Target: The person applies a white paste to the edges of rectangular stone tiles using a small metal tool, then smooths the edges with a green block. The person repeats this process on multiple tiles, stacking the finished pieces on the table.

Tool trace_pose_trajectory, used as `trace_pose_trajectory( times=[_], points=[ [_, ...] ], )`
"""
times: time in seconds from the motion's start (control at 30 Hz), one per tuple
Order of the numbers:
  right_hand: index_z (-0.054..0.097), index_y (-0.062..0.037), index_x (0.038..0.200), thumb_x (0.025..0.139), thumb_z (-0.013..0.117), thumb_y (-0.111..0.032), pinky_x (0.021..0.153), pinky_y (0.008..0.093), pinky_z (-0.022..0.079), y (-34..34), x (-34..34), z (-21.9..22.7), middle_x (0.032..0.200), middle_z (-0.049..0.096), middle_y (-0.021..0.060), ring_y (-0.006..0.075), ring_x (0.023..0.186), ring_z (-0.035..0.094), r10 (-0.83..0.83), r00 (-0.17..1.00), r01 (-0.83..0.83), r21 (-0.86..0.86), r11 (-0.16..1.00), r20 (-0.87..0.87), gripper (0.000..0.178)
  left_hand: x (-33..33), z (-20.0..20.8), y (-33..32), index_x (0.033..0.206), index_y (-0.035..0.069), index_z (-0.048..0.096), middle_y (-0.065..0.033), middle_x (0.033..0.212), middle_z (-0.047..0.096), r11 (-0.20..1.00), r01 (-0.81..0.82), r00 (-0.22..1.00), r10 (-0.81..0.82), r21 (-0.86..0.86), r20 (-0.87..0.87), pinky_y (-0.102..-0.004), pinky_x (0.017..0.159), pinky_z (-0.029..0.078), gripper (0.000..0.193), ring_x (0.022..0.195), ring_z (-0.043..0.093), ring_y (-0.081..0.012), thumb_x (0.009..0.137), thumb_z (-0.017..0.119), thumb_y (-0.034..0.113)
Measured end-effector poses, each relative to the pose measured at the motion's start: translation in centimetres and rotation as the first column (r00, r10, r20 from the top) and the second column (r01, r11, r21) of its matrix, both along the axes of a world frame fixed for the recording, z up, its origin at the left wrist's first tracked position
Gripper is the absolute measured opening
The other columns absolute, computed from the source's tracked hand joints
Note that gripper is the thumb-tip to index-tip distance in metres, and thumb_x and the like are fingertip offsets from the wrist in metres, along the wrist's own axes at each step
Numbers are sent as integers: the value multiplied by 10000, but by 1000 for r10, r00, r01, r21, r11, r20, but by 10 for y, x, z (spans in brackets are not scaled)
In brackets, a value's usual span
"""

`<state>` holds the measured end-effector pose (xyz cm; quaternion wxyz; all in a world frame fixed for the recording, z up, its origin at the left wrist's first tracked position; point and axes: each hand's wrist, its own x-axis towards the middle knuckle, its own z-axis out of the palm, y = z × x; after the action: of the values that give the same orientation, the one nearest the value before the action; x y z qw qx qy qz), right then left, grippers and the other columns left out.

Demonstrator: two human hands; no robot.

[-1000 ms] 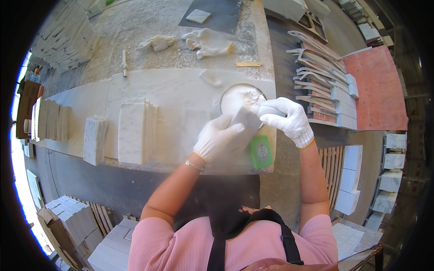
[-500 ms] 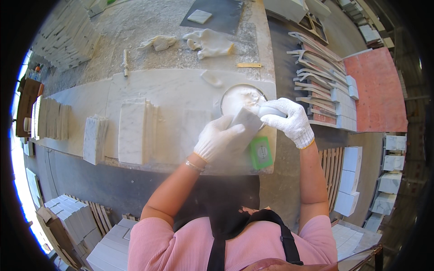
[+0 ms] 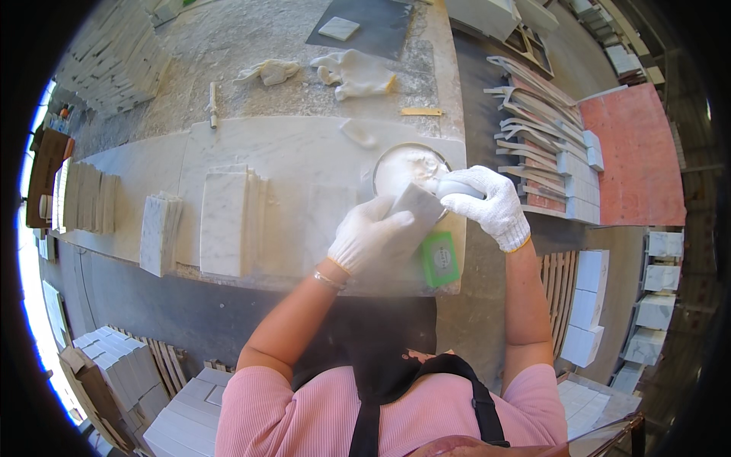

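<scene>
My left hand (image 3: 365, 234), in a white knit glove, grips a small grey-white stone tile (image 3: 419, 204), tilted at the near edge of a round bowl (image 3: 376, 172). White powder (image 3: 402, 166) fills the bowl. In my gloved right hand (image 3: 496, 207) is a pale, smooth, rounded tool (image 3: 457, 188); its working end points at the tile and bowl, and its exact kind is unclear. The two hands are close together, with the tool's tip by the tile's upper corner. Just below the tile lies a green box (image 3: 438, 259) near the table's front edge.
Upright marble tiles (image 3: 222, 221) stand in rows on the left of the stone slab (image 3: 293, 152). Beyond lie loose gloves (image 3: 354, 74), a yellow strip (image 3: 421, 112), a white stick (image 3: 212, 105) and a black sheet (image 3: 373, 23) bearing one tile. Curved pieces (image 3: 533, 129) are stacked at right.
Both hands keep nearly the same place and hold on the tile and the tool. The whole view has shifted very slightly.
</scene>
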<state>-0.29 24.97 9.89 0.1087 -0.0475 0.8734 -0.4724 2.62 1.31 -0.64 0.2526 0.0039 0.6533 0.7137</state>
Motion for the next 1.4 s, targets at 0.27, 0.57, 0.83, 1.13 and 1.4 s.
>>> trace_pose_trajectory(
  times=[0.27,0.57,0.83,1.13,1.4],
  points=[
    [714,6,1238,925,798,-74,910,301,564,30,-18,-33,1117,751,31,131,1012,698,-253,963,268,-367,891,89,335,-2,-2,-2,1260,26,720,-101,1055,751,998,13,1000,-14,-62,-23,-337,902,536,432,965,664,-143,961,703,336],
    [736,-22,1198,928,831,-143,921,281,543,46,-70,-100,1142,754,32,106,1043,666,-413,910,394,-238,888,-31,311,-3,-1,-5,1248,-22,717,21,1036,708,999,10,999,-12,31,50,-255,827,522,356,933,608,-60,960,756,183],
    [702,-67,1326,886,823,-103,961,318,559,48,-63,-107,1231,755,77,156,1092,702,-357,932,355,-48,934,-59,458,-1,11,-9,1318,-37,664,-91,1138,745,997,-18,991,7,79,135,-316,896,563,524,1023,682,-130,878,793,216],
    [763,-147,1283,896,789,-484,969,371,556,39,25,-47,1245,765,127,300,1114,736,-255,967,241,344,907,-5,514,6,21,-10,1290,-63,652,-87,1135,739,995,-55,982,39,86,186,-317,860,578,509,992,688,-137,862,813,162],
    [814,-127,1133,928,771,-291,864,355,577,20,22,-46,1094,797,120,267,979,764,-168,962,234,333,914,-215,266,10,19,-11,1206,-41,691,-71,1060,746,988,-123,974,102,91,203,-298,793,581,434,903,691,-118,858,833,176]
  ],
)
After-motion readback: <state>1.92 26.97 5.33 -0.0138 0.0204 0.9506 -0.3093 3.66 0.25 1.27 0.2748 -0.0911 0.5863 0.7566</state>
